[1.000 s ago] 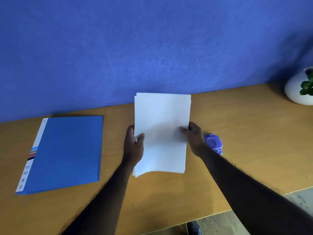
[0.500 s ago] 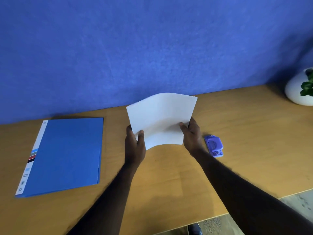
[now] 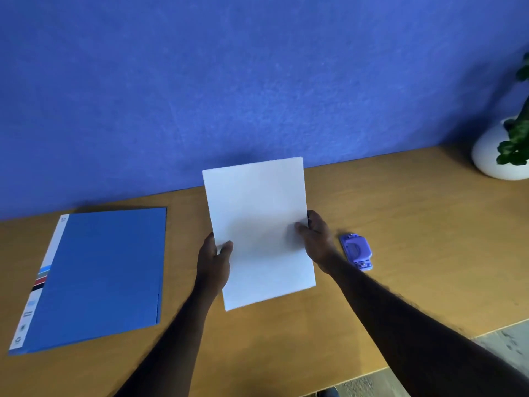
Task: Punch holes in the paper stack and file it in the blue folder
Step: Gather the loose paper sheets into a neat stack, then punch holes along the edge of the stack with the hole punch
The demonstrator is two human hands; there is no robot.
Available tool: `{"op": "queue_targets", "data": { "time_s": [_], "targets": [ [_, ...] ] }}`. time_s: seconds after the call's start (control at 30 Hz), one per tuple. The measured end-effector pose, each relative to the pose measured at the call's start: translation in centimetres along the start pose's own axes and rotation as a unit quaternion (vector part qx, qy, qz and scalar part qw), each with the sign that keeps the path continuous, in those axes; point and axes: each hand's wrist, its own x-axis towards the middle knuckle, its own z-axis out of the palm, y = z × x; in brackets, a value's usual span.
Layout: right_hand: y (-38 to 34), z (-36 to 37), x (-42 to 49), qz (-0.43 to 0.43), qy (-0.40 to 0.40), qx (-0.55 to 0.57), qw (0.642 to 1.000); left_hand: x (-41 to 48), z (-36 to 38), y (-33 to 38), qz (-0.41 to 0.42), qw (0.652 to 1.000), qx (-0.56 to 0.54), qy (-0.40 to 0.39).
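Paper stack [image 3: 257, 227] held above the surface [image 3: 415, 224]: left hand [image 3: 213, 262] and right hand [image 3: 315, 239] each pinch a side edge. Folder [image 3: 97, 279] lies closed at left, hole punch [image 3: 356, 250] right.

- Paper stack [image 3: 257, 230]: plain white.
- Folder [image 3: 100, 276]: blue, with a white spine strip banded light blue, red and black.
- Hole punch [image 3: 356, 249]: purple.
- Desk [image 3: 415, 224]: tan wood.

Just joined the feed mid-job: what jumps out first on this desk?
The white paper stack dominates the centre, the left hand gripping its left edge and the right hand its right edge. A closed blue folder lies flat on the desk to the left, and a small purple hole punch sits just right of the right hand.
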Motion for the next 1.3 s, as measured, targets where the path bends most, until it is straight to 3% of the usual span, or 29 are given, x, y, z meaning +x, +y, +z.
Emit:
{"op": "queue_targets", "data": {
  "time_s": [0.1, 0.5, 0.63, 0.73, 0.87, 1.0, 1.3],
  "targets": [
    [0.9, -0.3, 0.0, 0.024, 0.000, -0.019, 1.000, -0.1, 0.1, -1.1, -0.045, 0.999, -0.012, -0.027],
    [2.6, -1.6, -0.4, 0.079, -0.008, -0.097, 0.992, -1.3, 1.4, -2.9, -0.043, 0.999, 0.005, 0.007],
    [2.5, -6.3, -0.1, 0.005, 0.139, -0.233, 0.962, -1.4, 1.2, -3.3, -0.051, 0.999, 0.006, 0.006],
    [4.0, -11.5, 0.4, 0.056, 0.227, -0.277, 0.932, -1.5, 0.9, -3.8, -0.061, 0.998, 0.014, -0.002],
    [5.7, -15.2, -0.3, 0.193, 0.165, -0.326, 0.911, -1.6, 1.2, -4.7, -0.081, 0.997, 0.014, -0.009],
    [6.6, -14.5, 0.0, 0.174, 0.118, -0.243, 0.947, -1.7, 1.9, -4.8, -0.090, 0.996, 0.005, -0.014],
    [6.5, -11.9, 1.8, 0.156, 0.101, -0.164, 0.969, -1.5, 3.4, -5.7, -0.131, 0.990, 0.017, -0.037]
  ]
}}
